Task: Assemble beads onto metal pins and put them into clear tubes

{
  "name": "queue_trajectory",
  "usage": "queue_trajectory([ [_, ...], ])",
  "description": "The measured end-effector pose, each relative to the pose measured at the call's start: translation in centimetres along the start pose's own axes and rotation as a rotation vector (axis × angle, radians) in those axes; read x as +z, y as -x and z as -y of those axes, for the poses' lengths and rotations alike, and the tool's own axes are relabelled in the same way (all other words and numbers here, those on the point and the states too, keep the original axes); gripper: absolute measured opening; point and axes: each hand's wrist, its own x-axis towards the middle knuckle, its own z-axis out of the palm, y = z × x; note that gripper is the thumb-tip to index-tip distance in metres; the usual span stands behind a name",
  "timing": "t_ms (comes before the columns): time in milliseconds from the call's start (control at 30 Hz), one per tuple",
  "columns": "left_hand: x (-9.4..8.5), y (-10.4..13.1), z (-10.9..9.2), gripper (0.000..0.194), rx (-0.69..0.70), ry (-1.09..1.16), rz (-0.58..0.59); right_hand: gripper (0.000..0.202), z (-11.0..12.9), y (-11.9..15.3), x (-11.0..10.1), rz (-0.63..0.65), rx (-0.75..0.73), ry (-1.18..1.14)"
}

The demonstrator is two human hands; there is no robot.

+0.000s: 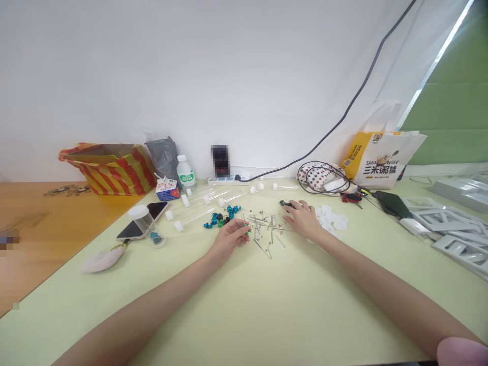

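The fingers of our left hand [231,237] pinch a small shiny green piece [247,232], likely at the tips for fine control. Our right hand [304,219] curves over small black pieces [283,203], fingers spread; we cannot tell whether they grip one. Between the hands, thin silver metal rods [272,237] lie within easy reach on the pale-green table [274,305].

Beads [220,222] are blue, green and black, the striped bag [119,170] red and yellow.

You have shiny metal rods [263,220] on a smooth, matt tabletop [290,305]. Your blue pieces [230,209] look glossy, your tubes [197,217] smooth plastic.
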Motion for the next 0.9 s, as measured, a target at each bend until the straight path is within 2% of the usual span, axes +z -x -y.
queue_trajectory([
  [300,-0.2,0.0,0.3,0.021,0.014,0.035,0.036,0.032,-0.9,-0.1,2.3,0.052,-0.041,-0.040],
  [600,-0.3,0.0,0.3,0.021,-0.002,0.058,0.035,0.022,-1.2,-0.5,2.9,-0.001,-0.076,-0.143],
  [900,-0.3,-0.1,0.3,0.024,-0.020,0.045,0.030,0.025,-1.3,-0.8,2.6,-0.083,-0.078,-0.223],
])
